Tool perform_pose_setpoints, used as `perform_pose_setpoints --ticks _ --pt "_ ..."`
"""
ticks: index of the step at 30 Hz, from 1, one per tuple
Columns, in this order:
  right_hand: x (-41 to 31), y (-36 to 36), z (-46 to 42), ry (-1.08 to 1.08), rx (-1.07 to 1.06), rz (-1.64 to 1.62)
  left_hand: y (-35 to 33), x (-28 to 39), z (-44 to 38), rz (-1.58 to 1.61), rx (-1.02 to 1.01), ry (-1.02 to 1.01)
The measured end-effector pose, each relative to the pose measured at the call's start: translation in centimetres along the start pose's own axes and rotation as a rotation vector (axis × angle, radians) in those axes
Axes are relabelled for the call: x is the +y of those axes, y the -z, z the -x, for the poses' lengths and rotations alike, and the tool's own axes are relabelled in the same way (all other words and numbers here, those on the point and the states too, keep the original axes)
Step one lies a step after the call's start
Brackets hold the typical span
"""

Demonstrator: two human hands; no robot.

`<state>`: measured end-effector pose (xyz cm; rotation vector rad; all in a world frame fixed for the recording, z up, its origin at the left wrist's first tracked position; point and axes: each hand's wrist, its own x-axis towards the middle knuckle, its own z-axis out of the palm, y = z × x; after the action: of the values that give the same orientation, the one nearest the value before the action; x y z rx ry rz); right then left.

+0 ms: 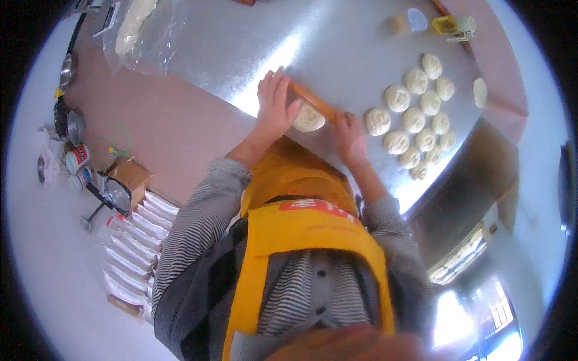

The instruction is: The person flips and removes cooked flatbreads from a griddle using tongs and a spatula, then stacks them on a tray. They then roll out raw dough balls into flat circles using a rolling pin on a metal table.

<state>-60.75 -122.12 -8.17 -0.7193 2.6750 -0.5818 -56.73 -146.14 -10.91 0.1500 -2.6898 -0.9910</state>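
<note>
A wooden rolling pin (316,100) lies slantwise over a flattened round of dough (309,119) on the metal tabletop (216,58). My left hand (275,99) rests on the pin's far-left end, its fingers stretched forward and its thumb by the dough's edge. At the near-right end, my right hand (351,137) has its fingers wrapped around the pin. The pin hides the dough's far edge. Right of my right hand sit several coiled dough pieces (413,120) in loose rows. A smooth pale oval (480,92) lies beyond them near the table's right edge.
A clear plastic bag (153,40) lies at the back left around a long mass of dough (133,27). At the back right stand a container (416,20) and a vessel of yellow liquid (445,25). Several white sacks (135,246) and a cardboard box (131,178) are on the left.
</note>
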Motion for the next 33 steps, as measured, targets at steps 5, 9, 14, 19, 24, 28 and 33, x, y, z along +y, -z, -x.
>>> perform_pose_setpoints --ticks 5,9,14,19,24,28,33 --pt "-0.1 -4.3 0.3 0.174 0.193 0.167 1.7 -1.1 2.9 -0.318 -0.353 -0.009" --pt "1.3 -4.2 -5.3 -0.062 0.038 0.098 -1.4 -2.3 -3.2 -0.461 -0.139 -0.012" --pt "1.6 -3.2 -6.3 0.077 0.241 0.137 -2.1 -2.7 -2.5 -0.388 -0.184 0.021" --pt "1.2 -5.0 -2.0 0.113 0.195 0.167 -1.0 -1.9 1.9 -0.399 -0.216 0.034" --pt "1.2 0.4 -10.2 -0.084 -0.111 -0.016 -3.5 -3.5 -8.5 -0.465 -0.049 0.1" --pt "1.9 -4.6 -3.3 -0.083 0.005 0.064 -1.9 -2.8 -0.1 -0.432 -0.246 -0.013" --pt "0.7 -6.1 0.4 0.087 0.305 0.175 -0.4 -0.4 3.1 -0.466 -0.305 0.098"
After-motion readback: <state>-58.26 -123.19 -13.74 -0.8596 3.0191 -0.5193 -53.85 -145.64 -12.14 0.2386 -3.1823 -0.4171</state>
